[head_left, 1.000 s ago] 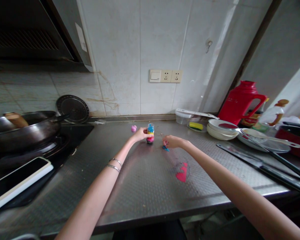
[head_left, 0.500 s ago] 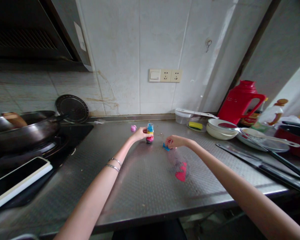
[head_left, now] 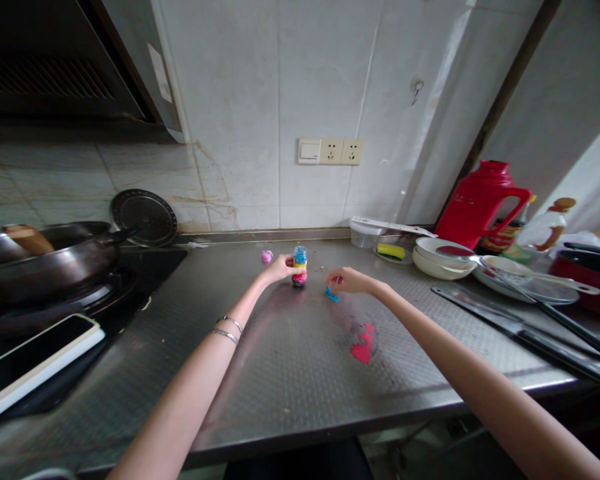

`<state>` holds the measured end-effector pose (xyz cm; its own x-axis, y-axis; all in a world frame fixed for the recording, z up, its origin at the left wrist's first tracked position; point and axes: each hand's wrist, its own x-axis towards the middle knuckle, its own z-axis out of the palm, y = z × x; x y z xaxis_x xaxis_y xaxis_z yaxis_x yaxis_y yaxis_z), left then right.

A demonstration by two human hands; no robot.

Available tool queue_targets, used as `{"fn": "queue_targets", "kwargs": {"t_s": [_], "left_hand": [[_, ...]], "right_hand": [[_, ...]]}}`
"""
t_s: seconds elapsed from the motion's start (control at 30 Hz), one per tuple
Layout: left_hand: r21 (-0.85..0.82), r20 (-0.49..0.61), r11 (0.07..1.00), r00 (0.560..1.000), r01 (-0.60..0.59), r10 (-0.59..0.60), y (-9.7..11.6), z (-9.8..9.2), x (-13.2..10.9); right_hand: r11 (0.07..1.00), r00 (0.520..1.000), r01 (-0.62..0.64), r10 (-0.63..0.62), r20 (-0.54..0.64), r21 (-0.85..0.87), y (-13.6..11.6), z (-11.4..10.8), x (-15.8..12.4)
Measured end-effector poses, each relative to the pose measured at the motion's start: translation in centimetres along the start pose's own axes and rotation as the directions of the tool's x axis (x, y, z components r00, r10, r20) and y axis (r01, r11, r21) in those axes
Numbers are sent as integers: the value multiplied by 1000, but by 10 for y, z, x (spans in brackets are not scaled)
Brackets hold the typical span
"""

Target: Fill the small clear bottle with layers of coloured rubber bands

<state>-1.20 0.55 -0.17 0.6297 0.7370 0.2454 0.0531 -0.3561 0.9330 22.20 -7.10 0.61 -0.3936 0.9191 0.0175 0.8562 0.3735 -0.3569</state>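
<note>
A small clear jar with blue, yellow, red and dark layers stands upright on the metal counter. Its side is gripped by my left hand. To the right of the jar, my right hand is closed just above a small heap of blue bits; anything between its fingertips is too small to make out. Nearer the front, a flat red piece lies on the counter. A pink lump sits behind my left hand.
On the left are a wok on the stove and a phone. Along the right stand a red thermos, white bowls, a knife, a yellow sponge and a plastic tub.
My right hand has lifted slightly and moved a little left above the blue bits. My left hand and the jar have stayed in place.
</note>
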Motion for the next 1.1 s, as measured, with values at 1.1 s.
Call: {"fn": "queue_targets", "kwargs": {"t_s": [1.1], "left_hand": [[25,-5,1000,1000,8,-8,1,-1,0]], "right_hand": [[995,967,-56,73,244,-77,-8,-19,-5]]}}
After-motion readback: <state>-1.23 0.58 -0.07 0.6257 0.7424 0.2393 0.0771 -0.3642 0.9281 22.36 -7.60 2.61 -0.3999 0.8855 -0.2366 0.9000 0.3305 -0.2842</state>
